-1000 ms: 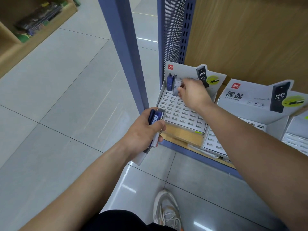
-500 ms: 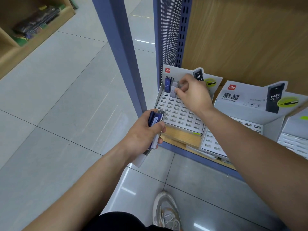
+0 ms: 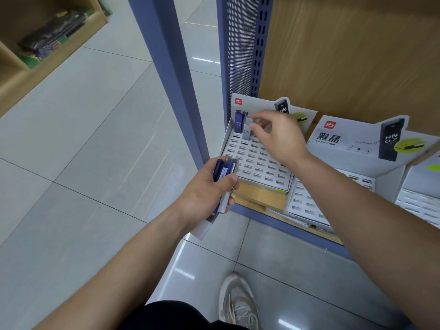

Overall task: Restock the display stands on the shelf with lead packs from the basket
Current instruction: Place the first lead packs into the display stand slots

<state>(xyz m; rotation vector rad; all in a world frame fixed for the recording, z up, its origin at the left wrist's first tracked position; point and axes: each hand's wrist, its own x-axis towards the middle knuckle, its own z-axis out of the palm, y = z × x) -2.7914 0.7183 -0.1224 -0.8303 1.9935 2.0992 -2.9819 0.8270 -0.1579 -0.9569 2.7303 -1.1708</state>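
The left white display stand point(image 3: 258, 163) sits on the wooden shelf point(image 3: 262, 195), its slotted grid mostly bare. In its back row stand a blue lead pack point(image 3: 238, 124) and a grey lead pack point(image 3: 246, 132). My right hand point(image 3: 279, 136) hovers over that back row, blurred fingertips touching the grey pack's top right edge; I cannot make out the grip. In front of the stand's near left corner, my left hand point(image 3: 204, 189) is closed around a bundle of blue and white lead packs point(image 3: 223, 173). No basket is in view.
A second stand point(image 3: 352, 144) and a third stand point(image 3: 419, 203) line the shelf to the right. A blue upright post point(image 3: 171, 67) and a perforated panel point(image 3: 238, 44) border the left stand. My shoe point(image 3: 238, 303) rests on the tile floor. A wooden unit point(image 3: 47, 36) stands far left.
My right hand has shifted slightly right from the grey pack, which now shows more fully in its slot. The left hand and its bundle have stayed where they were.
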